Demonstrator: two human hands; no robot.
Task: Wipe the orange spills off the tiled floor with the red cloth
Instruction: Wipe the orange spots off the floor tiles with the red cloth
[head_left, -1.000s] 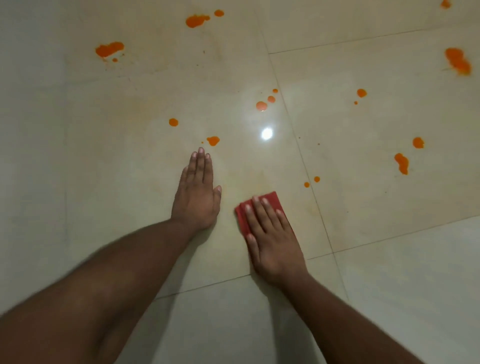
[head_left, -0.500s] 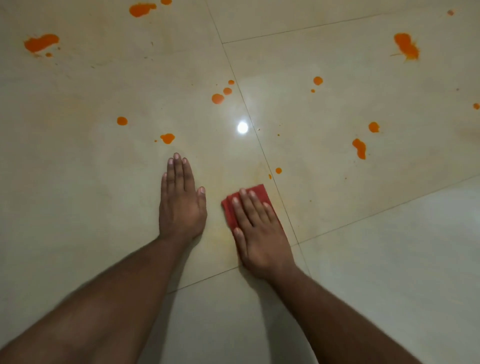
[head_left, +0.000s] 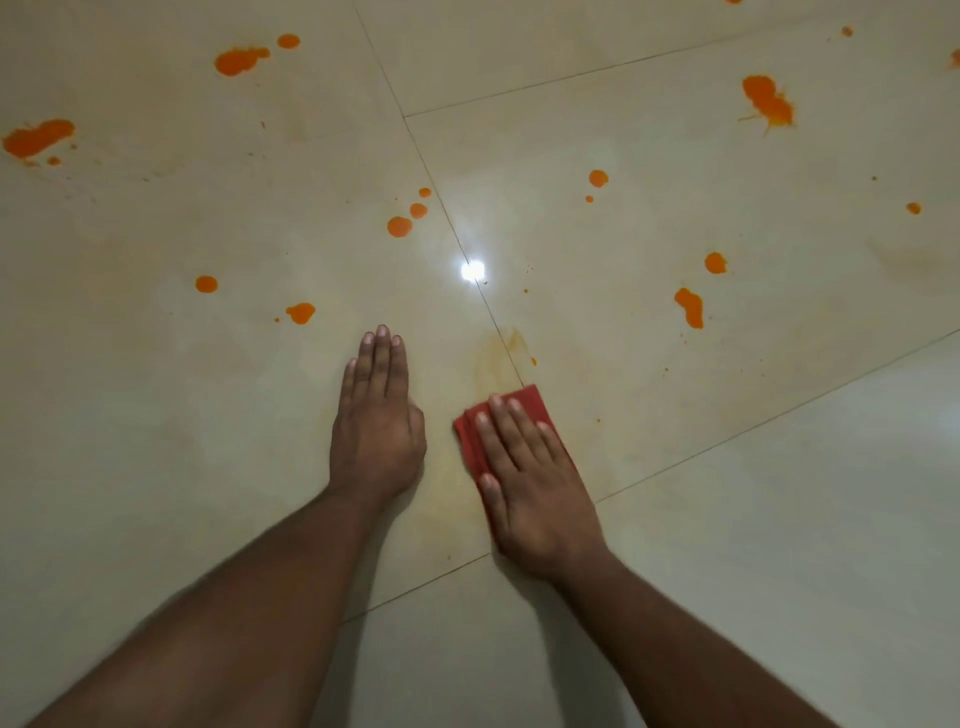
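We have our right hand (head_left: 524, 467) pressed flat, fingers straight, on the folded red cloth (head_left: 530, 402), which lies on the floor (head_left: 779, 519) over a grout line just beside our left hand (head_left: 376, 415); that hand rests palm down on bare tile, fingers straight and together, holding nothing. By our reckoning the job is barely under way: a pale orange smear (head_left: 498, 353) just ahead of the cloth looks like a patch wiped but not clean, and faint yellowish haze shows around both hands. Most spills are left: a trio of drops (head_left: 400, 226) ahead, two spots (head_left: 301, 313) to the left, big splats at far left (head_left: 36, 139) and top (head_left: 240, 60), and several on the right tile, including a long blot (head_left: 690, 307) and a large splash (head_left: 768, 101). Most of the cloth is hidden under our palm, so we cannot tell how soiled it is, and spills at the top and right edges are cut off.
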